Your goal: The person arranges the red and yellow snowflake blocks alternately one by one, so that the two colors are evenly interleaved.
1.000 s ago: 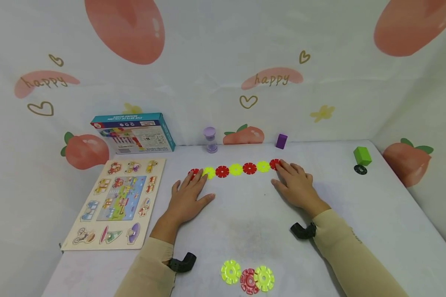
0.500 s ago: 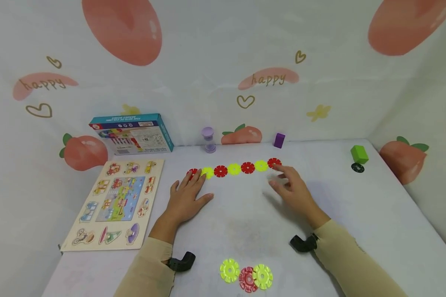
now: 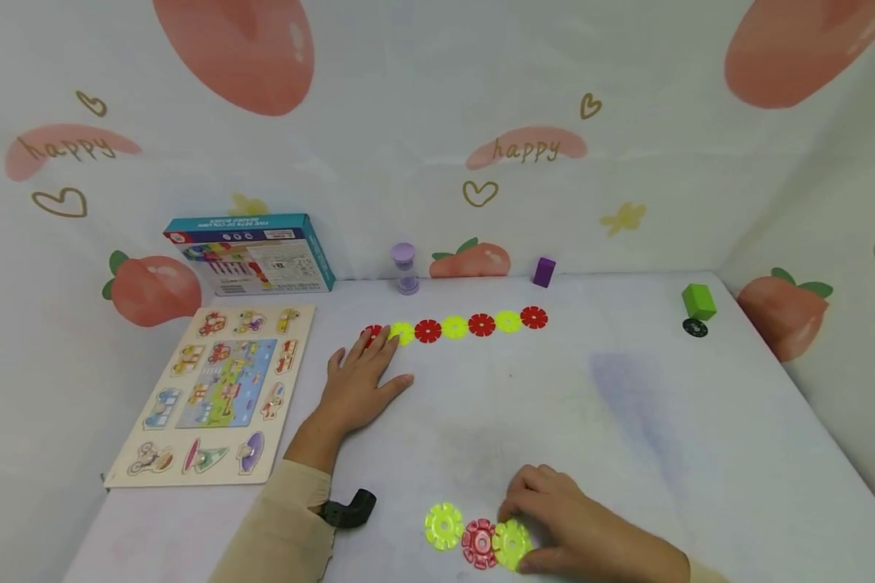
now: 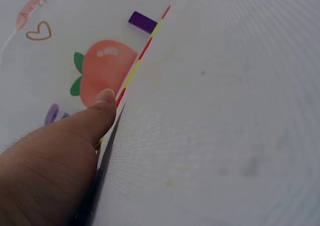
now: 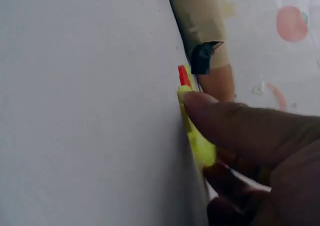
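My left hand lies flat with fingers spread, its fingertips over the leftmost red snowflake disc of a row of notched red and yellow-green plastic discs. At the row's right end is another red disc. Close to the front edge, my right hand pinches a yellow-green snowflake disc by its edges, between thumb and fingers. That disc shows between thumb and fingertips in the right wrist view. Beside it lie a red disc, partly overlapped, and a second yellow-green disc.
A wooden knob puzzle board lies on the left, with a blue-topped box behind it. Along the back stand a purple sand timer and a purple block. A green block and a small black disc are at right.
My right hand has left the row's right end, come back toward the front edge and taken hold of the yellow-green disc there. My left hand stays on the row's left end.
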`<state>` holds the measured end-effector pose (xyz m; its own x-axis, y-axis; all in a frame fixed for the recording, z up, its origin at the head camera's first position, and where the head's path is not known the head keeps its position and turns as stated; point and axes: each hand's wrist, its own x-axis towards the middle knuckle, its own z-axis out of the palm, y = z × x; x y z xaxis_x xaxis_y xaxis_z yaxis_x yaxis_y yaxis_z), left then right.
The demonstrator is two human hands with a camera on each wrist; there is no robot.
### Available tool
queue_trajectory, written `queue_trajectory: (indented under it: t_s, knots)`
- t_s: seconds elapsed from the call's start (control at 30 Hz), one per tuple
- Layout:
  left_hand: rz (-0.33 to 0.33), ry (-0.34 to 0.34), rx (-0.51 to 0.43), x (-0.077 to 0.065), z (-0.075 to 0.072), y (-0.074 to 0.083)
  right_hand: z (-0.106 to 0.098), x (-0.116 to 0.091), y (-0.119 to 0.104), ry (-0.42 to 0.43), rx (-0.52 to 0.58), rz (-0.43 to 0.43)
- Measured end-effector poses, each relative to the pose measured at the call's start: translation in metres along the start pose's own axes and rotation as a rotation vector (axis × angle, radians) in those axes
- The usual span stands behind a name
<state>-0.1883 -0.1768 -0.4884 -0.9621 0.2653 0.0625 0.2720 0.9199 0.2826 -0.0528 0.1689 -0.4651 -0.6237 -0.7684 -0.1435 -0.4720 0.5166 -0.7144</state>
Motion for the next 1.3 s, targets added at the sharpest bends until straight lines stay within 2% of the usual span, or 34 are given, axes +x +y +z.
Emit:
queue_trajectory:
  t_s: [0.07, 0.13, 0.27, 0.37, 0.47, 0.53, 0.63, 0.7, 0.8, 0.93, 1.07, 1.17, 1.3]
  knots:
    - [-0.002, -0.002, -0.004, 0.000, 0.000, 0.000, -0.002, 0.001, 0.001, 0.001, 0.090, 0.014]
    - [-0.005, -0.007, -0.009, 0.000, 0.000, 0.000, -0.009, 0.002, 0.004, 0.035, 0.193, 0.023]
    - [-0.005, -0.017, -0.017, 0.001, 0.000, 0.002, -0.031, 0.007, 0.017, 0.212, 0.326, 0.041]
    - [-0.003, -0.013, -0.017, 0.002, 0.000, 0.002, -0.055, 0.017, 0.037, 0.419, 0.315, 0.108]
    - [-0.001, -0.002, -0.015, 0.003, 0.001, 0.001, -0.082, 0.032, 0.067, 0.611, 0.268, 0.232]
    - [-0.001, 0.003, -0.012, 0.004, 0.002, 0.001, -0.099, 0.043, 0.088, 0.700, 0.215, 0.330]
    - [-0.002, -0.006, -0.013, 0.004, 0.003, 0.002, -0.118, 0.056, 0.115, 0.786, 0.150, 0.435]
    - [-0.002, -0.012, -0.013, 0.004, 0.004, 0.003, -0.126, 0.062, 0.127, 0.821, 0.094, 0.477]
    - [-0.001, -0.014, -0.011, 0.004, 0.003, 0.004, -0.133, 0.067, 0.136, 0.844, 0.041, 0.497]
    - [-0.001, 0.001, -0.005, 0.003, 0.002, 0.004, -0.136, 0.072, 0.136, 0.818, -0.009, 0.468]
    - [0.001, 0.006, -0.005, 0.002, 0.002, 0.002, -0.131, 0.074, 0.136, 0.815, -0.076, 0.461]
    - [0.000, 0.008, -0.003, 0.001, 0.003, 0.000, -0.125, 0.075, 0.136, 0.832, -0.161, 0.451]
    - [0.001, 0.011, -0.003, 0.002, 0.004, -0.002, -0.123, 0.077, 0.137, 0.859, -0.293, 0.395]
